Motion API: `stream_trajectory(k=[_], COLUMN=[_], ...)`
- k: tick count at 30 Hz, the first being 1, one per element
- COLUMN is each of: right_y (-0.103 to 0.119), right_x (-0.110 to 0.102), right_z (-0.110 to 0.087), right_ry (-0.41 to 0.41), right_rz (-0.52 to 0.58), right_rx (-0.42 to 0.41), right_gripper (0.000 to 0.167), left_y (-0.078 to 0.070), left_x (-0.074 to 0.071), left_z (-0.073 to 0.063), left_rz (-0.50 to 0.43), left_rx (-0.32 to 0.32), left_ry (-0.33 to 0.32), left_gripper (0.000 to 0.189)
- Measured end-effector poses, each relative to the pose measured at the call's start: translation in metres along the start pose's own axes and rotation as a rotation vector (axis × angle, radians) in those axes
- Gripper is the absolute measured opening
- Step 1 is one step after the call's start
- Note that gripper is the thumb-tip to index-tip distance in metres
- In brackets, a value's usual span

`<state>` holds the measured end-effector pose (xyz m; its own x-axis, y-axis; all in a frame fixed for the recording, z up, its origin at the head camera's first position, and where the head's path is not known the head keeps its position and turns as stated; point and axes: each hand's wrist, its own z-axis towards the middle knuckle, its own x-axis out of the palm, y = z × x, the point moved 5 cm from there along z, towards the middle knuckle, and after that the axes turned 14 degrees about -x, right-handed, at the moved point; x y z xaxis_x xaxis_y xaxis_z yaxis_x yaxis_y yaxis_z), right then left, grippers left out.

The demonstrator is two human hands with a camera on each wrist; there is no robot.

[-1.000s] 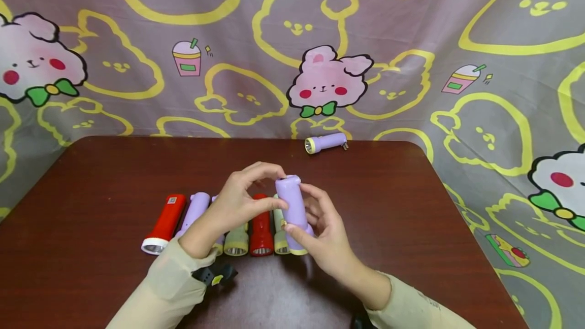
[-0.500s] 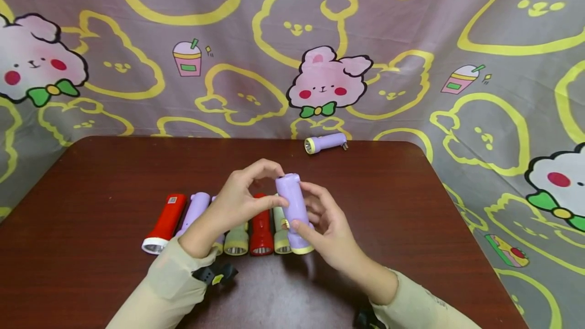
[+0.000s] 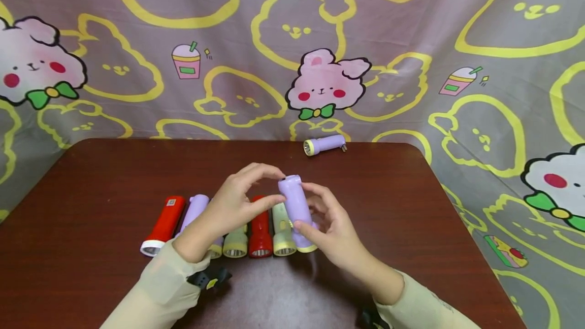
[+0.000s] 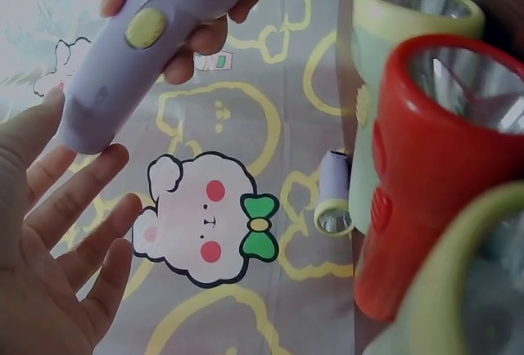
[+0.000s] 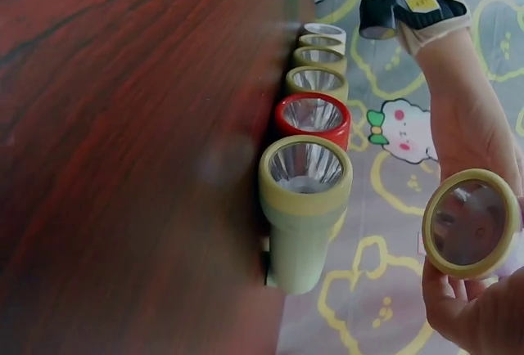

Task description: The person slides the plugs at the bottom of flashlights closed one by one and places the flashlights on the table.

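Observation:
A purple flashlight [image 3: 296,201] with a pale yellow head ring is held above the table, tail end up and head down. My right hand [image 3: 335,232] grips it near the head, thumb across the front. At the tail end my left hand [image 3: 227,209] pinches it between thumb and fingertips; in the left wrist view the other fingers of that hand are spread. The yellow switch [image 4: 146,29] on its side faces the left wrist camera. Its round lens [image 5: 471,224] shows in the right wrist view. Just left of it lies a light green flashlight [image 3: 283,235].
A row of flashlights lies on the brown table [image 3: 402,207]: a red one with a white head [image 3: 163,225], purple ones, green ones and a plain red one [image 3: 260,232]. Another purple flashlight [image 3: 326,144] lies at the back edge, before a patterned curtain [image 3: 256,39].
Both hands keep hold of the purple flashlight, which has shifted slightly right and uncovered more of the green one beside it. The right hand has moved a little right.

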<state>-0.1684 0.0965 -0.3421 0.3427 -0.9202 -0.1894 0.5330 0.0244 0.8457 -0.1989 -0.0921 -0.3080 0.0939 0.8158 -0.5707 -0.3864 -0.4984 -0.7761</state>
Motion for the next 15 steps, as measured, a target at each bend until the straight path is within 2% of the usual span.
stream_trajectory(k=[6, 15], right_y=[-0.007, -0.014], right_x=[-0.012, -0.026], right_z=[-0.005, -0.003], right_ry=[-0.032, -0.037], right_rz=[-0.055, -0.131], right_rx=[0.061, 0.055], right_gripper=[0.061, 0.059], left_y=[0.007, 0.023], left_x=[-0.006, -0.018], left_z=[-0.006, -0.017], left_rz=[0.059, 0.176], left_rx=[-0.033, -0.050], left_ry=[0.019, 0.012], left_gripper=[0.034, 0.043])
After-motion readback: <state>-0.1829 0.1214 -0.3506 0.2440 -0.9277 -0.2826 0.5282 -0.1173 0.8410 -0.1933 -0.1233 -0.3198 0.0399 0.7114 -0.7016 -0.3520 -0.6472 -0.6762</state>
